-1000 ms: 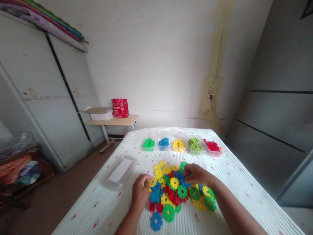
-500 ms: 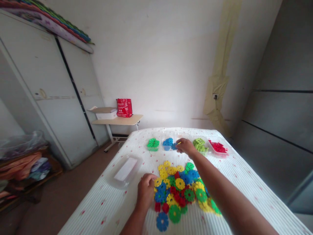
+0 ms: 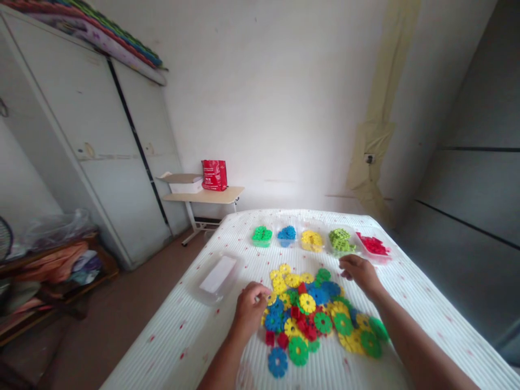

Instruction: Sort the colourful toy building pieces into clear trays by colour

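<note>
Ribbed tablecloth; yellow disc just beyond left hand, perhaps touching

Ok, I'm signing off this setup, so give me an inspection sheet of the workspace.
Surface: white ribbed cover with red marks.
Work pieces: pile of notched yellow, green and blue discs with red blocks; five clear tubs holding, left to right, green, blue, yellow, lime and red pieces.
Clutter: clear plastic lid or tub, left of the pile.
Grip: left hand at a yellow disc, hold unclear; right hand near the lime tub, contents unclear.
Cables: nothing seen for certain.
Surroundings: side table with a red bag and box; wall socket; wardrobe.
</note>
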`<act>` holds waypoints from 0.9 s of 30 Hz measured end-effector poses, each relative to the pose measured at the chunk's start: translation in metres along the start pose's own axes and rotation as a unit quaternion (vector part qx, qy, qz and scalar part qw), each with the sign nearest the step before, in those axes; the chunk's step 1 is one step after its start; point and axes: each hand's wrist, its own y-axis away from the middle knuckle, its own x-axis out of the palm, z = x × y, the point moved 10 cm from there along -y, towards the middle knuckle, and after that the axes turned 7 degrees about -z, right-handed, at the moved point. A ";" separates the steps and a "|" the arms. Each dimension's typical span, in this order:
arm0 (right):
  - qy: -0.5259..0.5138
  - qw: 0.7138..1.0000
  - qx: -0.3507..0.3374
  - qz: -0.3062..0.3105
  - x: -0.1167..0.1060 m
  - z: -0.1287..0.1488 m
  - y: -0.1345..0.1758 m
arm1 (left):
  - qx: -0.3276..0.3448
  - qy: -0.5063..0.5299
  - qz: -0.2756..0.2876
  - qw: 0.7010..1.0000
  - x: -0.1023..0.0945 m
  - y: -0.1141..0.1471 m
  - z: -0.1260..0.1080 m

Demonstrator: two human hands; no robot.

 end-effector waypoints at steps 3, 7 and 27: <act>0.062 0.996 0.028 -0.052 -0.042 -0.035 0.005 | 0.057 -0.010 0.049 0.997 0.004 0.003 -0.017; 0.145 0.986 0.035 -0.077 -0.065 -0.054 0.009 | 0.084 -0.049 0.086 0.991 0.008 0.008 -0.023; 0.281 0.952 -0.097 -0.070 -0.049 -0.036 0.014 | 0.086 -0.107 0.087 0.987 0.011 0.012 -0.017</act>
